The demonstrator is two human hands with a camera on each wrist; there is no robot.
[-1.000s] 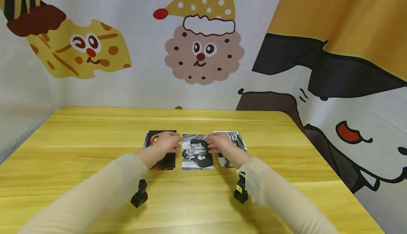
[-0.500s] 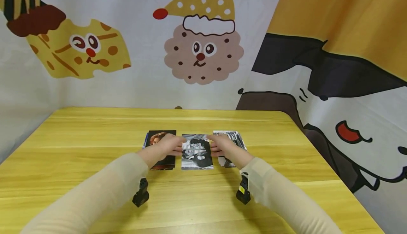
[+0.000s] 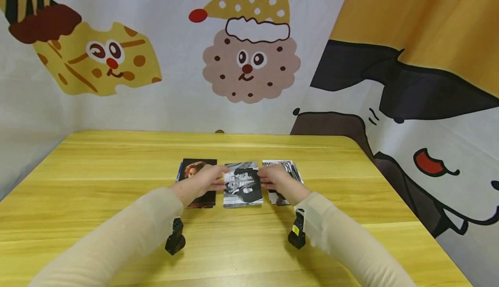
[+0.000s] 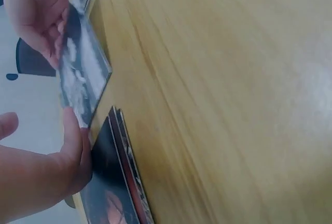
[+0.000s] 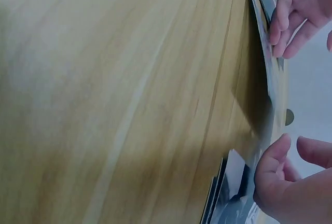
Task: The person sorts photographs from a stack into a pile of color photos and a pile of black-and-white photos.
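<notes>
A black-and-white photo card (image 3: 243,187) lies mid-table, its far part tilted up; a shadow shows beneath it in the right wrist view. My left hand (image 3: 200,183) has its straight fingers at the card's left edge, thumb apart. At the card's right edge, my right hand (image 3: 280,181) touches with its fingertips, and its thumb also stands apart in the right wrist view. Under my left hand is a stack of photo cards (image 3: 200,201), a dark portrait on top. Another stack, of black-and-white cards (image 3: 294,171), is partly covered by my right hand.
The cards lie on a yellow wood-grain table (image 3: 234,248). A white curtain (image 3: 175,118) with cartoon prints hangs along its far side and right. Black wrist cameras (image 3: 175,237) hang below both sleeves.
The middle card lay flat and now has its far part raised. My right fingertips have come onto its right edge. Both hands have shifted only slightly; the two stacks stay put.
</notes>
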